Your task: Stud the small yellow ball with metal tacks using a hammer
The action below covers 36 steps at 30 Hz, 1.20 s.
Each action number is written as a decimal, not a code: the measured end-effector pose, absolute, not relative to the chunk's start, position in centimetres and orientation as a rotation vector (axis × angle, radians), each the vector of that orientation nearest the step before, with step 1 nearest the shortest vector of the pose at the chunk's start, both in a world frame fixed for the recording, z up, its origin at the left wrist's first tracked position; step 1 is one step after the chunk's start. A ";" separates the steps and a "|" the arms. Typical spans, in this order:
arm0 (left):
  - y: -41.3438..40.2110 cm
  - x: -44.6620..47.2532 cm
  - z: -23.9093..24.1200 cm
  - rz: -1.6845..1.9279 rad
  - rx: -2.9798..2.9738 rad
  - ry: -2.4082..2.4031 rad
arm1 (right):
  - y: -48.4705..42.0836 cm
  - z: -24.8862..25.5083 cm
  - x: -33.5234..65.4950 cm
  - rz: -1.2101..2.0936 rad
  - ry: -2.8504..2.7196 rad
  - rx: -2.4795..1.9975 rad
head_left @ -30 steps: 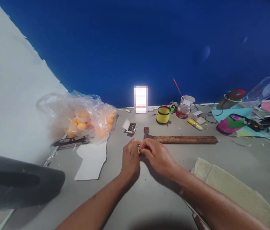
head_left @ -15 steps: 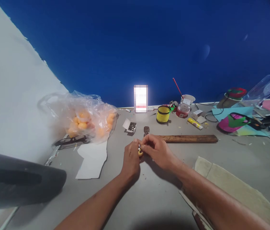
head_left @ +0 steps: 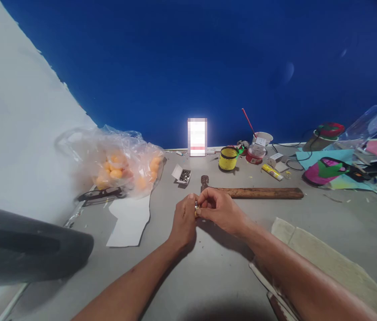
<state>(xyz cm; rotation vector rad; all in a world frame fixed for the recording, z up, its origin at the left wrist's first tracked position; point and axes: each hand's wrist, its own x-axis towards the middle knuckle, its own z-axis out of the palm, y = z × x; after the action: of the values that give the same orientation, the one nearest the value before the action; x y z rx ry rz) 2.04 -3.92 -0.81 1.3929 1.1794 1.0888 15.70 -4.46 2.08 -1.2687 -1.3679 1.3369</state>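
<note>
A small yellow piece with shiny metal on it (head_left: 196, 209) sits between my two hands, mostly hidden by the fingers. My left hand (head_left: 185, 218) is closed around it from the left. From the right, my right hand (head_left: 220, 209) pinches at the metal bit with thumb and forefinger. Just behind the fingers lies a hammer with a wooden handle (head_left: 265, 193), its dark head partly showing. Beyond my left hand stands an opened small white box (head_left: 184, 175) filled with shiny metal bits, too small to name.
At the left are a clear plastic bag of orange balls (head_left: 115, 171), white paper (head_left: 126, 225) and a dark cylinder (head_left: 31, 245). Behind stand a yellow container (head_left: 227, 159), a yellow tube (head_left: 272, 172) and a bright screen (head_left: 197, 136). Beige cloth (head_left: 322, 258) lies near my right forearm.
The yellow piece has turned slightly between my hands, and less of it shows. My right fingers have shifted a little on it. The view has moved only slightly.
</note>
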 end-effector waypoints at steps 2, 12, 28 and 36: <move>-3.9 2.0 -0.8 1.079 1.361 1.136 | -4.2 2.1 16.1 1.385 -1.297 -1.226; -3.2 2.2 -0.5 0.977 0.840 0.810 | -3.9 1.8 16.7 1.157 -1.422 -1.276; -3.6 2.5 -0.3 1.011 0.824 0.930 | -4.5 2.1 15.9 1.013 -1.637 -1.317; -3.7 2.7 -0.1 1.044 0.807 0.985 | -4.8 2.5 15.8 0.976 -1.685 -1.304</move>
<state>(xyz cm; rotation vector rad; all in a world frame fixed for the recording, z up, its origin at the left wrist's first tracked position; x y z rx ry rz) 2.74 -3.68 -0.12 0.8067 0.9853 1.0443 15.79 -4.78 2.46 -1.3041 -1.6845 0.9762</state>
